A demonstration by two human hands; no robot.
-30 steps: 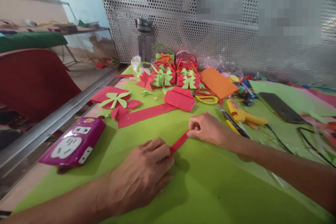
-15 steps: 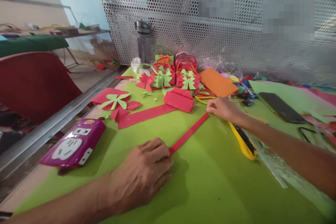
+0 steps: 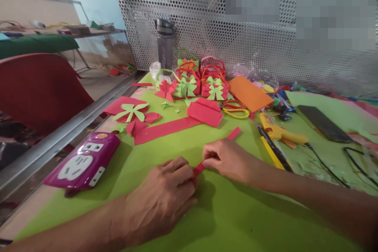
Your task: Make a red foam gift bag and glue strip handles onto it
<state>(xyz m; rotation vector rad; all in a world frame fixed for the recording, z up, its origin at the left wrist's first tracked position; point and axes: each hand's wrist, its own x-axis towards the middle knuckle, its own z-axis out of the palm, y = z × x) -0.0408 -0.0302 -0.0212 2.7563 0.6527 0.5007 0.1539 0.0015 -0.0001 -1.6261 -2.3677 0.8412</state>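
1. Perforated metal screen: stands upright along the far edge of the tabletop.
2. Lime-green sheet: covers most of the tabletop and carries the things listed below.
3. Red chair: beyond the left edge, past a metal rail.
4. Left hand: palm down on the green sheet near the near edge; fingers curled narrow, tips pressing the near end of the red paper strip onto the sheet.
5. Right hand: just beyond the left hand; thumb and forefinger pinched on the strip close to the left fingertips.
6. Purple power strip: near the left edge, its sockets facing up.
7. Wide red band: flat, toward the middle-left, near a folded red piece.
8. Orange sheet: toward the far edge, beside the paper baskets with their green bows.
9. Black phone: flat, toward the right edge.
10. Yellow glue gun: right of centre, beside a yellow utility knife.
11. Red paper strip: narrow, lying aslant at the sheet's centre; its far end shows beyond the right hand, and a short stretch shows between the two hands.
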